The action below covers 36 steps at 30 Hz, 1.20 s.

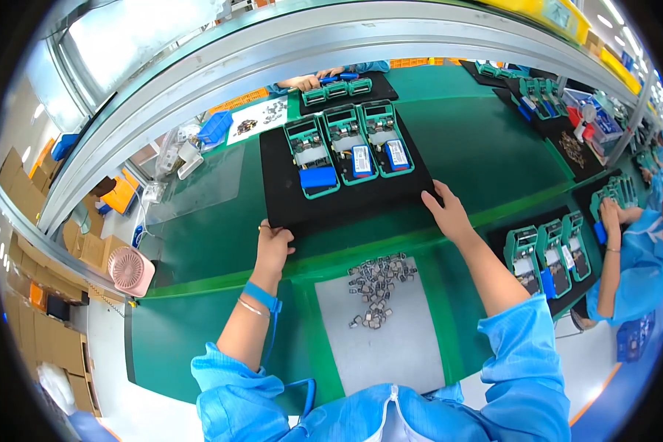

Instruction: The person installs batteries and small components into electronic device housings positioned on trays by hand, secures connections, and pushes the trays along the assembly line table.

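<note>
A black mat point(324, 211) lies on the green bench in front of me, bearing three teal plastic housings side by side. The left housing point(309, 135) has a plain blue battery pack point(318, 177); the middle housing point(344, 131) and right housing point(379, 127) each have a blue battery pack with a white label. At the mat's near left corner, my left hand point(274, 243) is closed on the edge with curled fingers. My right hand point(448, 210) grips the near right corner, thumb along the edge. Its fingertips are partly hidden.
Small metal parts point(379, 287) lie heaped on a pale sheet point(346, 350) near me. A pink fan point(130, 271) stands at left, a blue bin point(215, 127) farther back. Co-workers' hands point(616, 214) handle similar housings at right and across the bench. A metal frame beam point(199, 92) crosses above.
</note>
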### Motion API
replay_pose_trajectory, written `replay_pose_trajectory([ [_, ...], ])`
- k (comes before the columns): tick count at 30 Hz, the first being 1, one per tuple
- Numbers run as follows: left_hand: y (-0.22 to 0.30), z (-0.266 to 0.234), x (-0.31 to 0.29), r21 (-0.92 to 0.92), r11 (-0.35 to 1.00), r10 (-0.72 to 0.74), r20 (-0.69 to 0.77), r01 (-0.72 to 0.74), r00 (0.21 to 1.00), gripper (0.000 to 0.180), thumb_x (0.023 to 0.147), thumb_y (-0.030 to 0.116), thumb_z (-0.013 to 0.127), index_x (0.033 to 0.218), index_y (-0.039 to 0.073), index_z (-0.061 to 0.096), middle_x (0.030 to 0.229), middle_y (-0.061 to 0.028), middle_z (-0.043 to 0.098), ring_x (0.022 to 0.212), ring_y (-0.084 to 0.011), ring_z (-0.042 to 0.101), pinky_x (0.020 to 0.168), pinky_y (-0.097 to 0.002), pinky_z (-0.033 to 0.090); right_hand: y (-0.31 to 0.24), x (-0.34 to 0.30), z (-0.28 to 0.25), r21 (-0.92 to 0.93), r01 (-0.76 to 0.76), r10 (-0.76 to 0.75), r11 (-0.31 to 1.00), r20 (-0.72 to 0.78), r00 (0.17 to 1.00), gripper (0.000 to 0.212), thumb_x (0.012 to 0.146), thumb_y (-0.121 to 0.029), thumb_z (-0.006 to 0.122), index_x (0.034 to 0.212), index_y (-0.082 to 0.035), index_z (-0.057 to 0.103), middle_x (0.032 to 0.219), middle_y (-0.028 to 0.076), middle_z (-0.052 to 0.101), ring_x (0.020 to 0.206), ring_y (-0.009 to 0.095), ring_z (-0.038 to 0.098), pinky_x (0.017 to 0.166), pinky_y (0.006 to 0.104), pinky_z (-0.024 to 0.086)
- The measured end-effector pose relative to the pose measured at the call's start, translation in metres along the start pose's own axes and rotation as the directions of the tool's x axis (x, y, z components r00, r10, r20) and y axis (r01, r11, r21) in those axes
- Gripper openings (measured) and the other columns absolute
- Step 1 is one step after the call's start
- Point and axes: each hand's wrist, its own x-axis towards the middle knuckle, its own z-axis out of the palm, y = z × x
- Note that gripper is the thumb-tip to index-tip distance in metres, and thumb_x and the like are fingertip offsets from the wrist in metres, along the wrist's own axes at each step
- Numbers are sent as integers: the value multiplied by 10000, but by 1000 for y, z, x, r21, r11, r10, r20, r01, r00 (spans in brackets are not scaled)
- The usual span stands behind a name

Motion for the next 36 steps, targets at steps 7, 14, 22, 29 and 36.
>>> replay_pose_trajectory([
  [7,-19,-9,-90,-52,999,-13,11,14,1000,425,829,52,560,1243,117,490,1090,-18,516,953,-157,540,764,-343,514,-18,-96,-10,-77,-61,49,995,-149,988,626,949,-399,623,1408,5,490,1374,252,540,1311,349,494,1071,407,408],
  [14,-54,-1,-147,-137,979,149,-46,-154,988,568,842,53,589,1384,-18,437,1358,-169,491,1266,-280,493,1049,-381,419,-16,-136,11,400,20,127,916,-338,932,660,971,-254,610,1526,-45,319,1480,185,411,1327,284,472,1071,373,418],
  [22,-49,52,-173,554,623,374,409,-553,832,674,929,358,610,1414,-71,425,1482,-278,415,1377,-416,385,1146,-498,289,-33,-128,28,962,-118,461,245,-8,887,735,975,-311,620,1530,-23,233,1195,125,556,1117,224,572,1014,400,459],
  [29,-33,105,-140,744,338,344,472,-576,812,859,962,554,483,1499,-89,291,1545,-270,336,1468,-383,276,1195,-508,186,-22,-118,16,970,-173,328,171,110,938,519,993,-344,581,1416,-82,431,1268,144,573,1217,267,561,1005,432,465],
  [36,-15,128,-121,674,350,146,646,-650,749,896,953,577,486,1547,-37,213,1583,-264,271,1485,-386,243,1196,-487,209,-26,-119,7,962,-184,219,201,139,966,524,1010,-307,535,1463,-84,393,1300,147,573,1244,276,559,990,433,478],
])
